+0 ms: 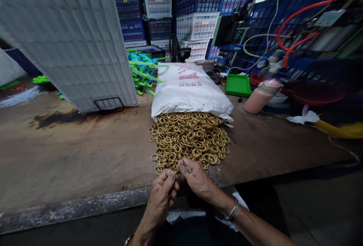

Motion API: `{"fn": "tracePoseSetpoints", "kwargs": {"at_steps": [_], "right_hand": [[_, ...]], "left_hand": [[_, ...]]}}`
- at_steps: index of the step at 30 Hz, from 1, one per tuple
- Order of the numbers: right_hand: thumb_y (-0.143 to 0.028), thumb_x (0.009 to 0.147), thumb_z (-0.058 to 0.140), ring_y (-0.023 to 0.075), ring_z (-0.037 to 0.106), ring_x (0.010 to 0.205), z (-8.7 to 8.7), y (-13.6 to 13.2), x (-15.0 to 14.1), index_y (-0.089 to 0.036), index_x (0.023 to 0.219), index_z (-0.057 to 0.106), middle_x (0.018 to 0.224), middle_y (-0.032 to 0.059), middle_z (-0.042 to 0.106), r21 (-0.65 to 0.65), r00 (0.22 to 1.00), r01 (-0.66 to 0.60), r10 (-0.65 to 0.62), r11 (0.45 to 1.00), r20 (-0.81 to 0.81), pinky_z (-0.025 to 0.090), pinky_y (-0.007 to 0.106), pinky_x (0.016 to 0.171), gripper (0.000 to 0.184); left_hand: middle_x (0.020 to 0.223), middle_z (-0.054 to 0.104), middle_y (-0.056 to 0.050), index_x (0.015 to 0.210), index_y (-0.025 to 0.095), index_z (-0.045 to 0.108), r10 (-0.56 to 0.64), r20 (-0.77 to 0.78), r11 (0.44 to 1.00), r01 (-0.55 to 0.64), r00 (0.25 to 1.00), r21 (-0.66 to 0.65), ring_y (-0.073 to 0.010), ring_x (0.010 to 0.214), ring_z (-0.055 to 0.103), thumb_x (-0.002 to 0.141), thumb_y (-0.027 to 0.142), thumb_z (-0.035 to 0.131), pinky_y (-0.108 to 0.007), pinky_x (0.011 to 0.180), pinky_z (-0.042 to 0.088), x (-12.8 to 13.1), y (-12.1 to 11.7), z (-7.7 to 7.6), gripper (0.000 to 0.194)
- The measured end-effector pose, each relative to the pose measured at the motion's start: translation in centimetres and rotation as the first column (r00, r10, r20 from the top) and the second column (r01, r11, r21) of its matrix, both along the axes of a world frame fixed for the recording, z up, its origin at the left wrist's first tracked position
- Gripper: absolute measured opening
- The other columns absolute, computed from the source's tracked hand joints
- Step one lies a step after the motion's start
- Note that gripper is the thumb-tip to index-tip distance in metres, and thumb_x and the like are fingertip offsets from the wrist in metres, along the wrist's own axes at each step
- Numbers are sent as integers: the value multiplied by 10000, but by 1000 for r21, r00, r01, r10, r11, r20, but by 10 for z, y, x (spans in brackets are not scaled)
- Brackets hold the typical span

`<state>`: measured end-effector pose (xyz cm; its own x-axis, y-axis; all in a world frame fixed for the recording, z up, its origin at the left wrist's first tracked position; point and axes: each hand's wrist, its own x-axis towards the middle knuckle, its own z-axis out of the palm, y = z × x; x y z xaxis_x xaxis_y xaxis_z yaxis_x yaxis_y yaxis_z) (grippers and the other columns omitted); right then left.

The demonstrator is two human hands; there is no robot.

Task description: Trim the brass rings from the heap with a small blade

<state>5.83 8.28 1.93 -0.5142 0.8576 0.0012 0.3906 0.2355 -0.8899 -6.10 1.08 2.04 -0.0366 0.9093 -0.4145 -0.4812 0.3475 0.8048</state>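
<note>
At six o'clock of gold-coloured round rings, our right hand clamping a slim silvery metal piece, long axis eleven-to-five, left hand pinched together, contents unclear

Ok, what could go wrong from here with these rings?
Rings lie loose right up near the front edge of the table, so a brush of a wrist could send some to the floor.

They spread from the near end of the sack; a bump there might push more out.

The right hand holds something thin close to the left hand. A slip might nick it, though I can't tell how sharp it is.
</note>
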Motion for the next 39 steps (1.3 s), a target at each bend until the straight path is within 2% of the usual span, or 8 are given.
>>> {"fn": "tracePoseSetpoints", "kwargs": {"at_steps": [5,10,15,24,30,32,34,39], "right_hand": [[-172,784,401,113,464,591,1,-6,3,-189,762,511,645,-11,534,78,994,-4,-4,997,106,331,211,561,113],[-24,628,391,126,507,630,-2,-12,3,-198,839,514,680,-7,574,144,969,-131,96,981,229,321,210,586,300],[-23,604,371,132,521,661,-6,-10,2,-199,855,492,705,3,580,182,961,-142,92,973,260,319,209,603,329],[-28,551,366,149,508,655,-3,-10,2,-192,895,476,706,14,577,227,923,-166,70,960,379,295,225,586,396],[-45,672,376,143,498,569,-9,7,10,-181,853,499,654,23,586,267,855,-80,-71,960,514,247,240,540,258],[-54,679,390,144,508,586,-7,12,14,-180,857,506,670,26,588,326,865,-51,-122,944,487,252,239,550,247],[-52,671,398,145,515,604,-5,14,15,-183,863,513,673,20,582,347,889,-29,-135,937,439,264,234,560,259],[-27,659,399,134,526,625,-5,4,10,-188,843,523,688,6,583,272,941,-28,-67,962,332,289,221,578,274]], "left_hand": [[583,492,58,763,172,487,49,2,999,-49,999,-3,-15,394,331,738,458,579,-134,361,191,-1,0,6,301],[565,476,66,730,182,456,98,-59,995,-96,993,30,-19,381,322,699,505,594,-139,351,186,-1,4,4,353],[537,456,74,680,182,451,118,-130,992,-110,984,67,-24,380,309,657,552,601,-147,370,212,0,5,2,400],[470,400,70,663,183,499,98,-321,985,-47,942,164,-54,393,292,727,526,545,-180,398,239,-3,3,0,352],[545,487,26,629,159,523,45,-197,987,-12,979,163,-47,429,348,729,463,590,-168,401,242,-4,-9,14,327],[576,516,26,642,161,513,74,-81,988,-62,994,144,-32,404,335,733,433,601,-160,377,221,-9,-10,22,300],[602,540,29,673,169,500,188,10,978,-188,982,92,-27,387,332,728,433,606,-151,358,219,-20,-8,29,290],[709,615,-15,697,151,497,398,44,909,-401,916,115,-30,413,371,697,394,644,-135,335,249,-52,-3,29,284]]}}
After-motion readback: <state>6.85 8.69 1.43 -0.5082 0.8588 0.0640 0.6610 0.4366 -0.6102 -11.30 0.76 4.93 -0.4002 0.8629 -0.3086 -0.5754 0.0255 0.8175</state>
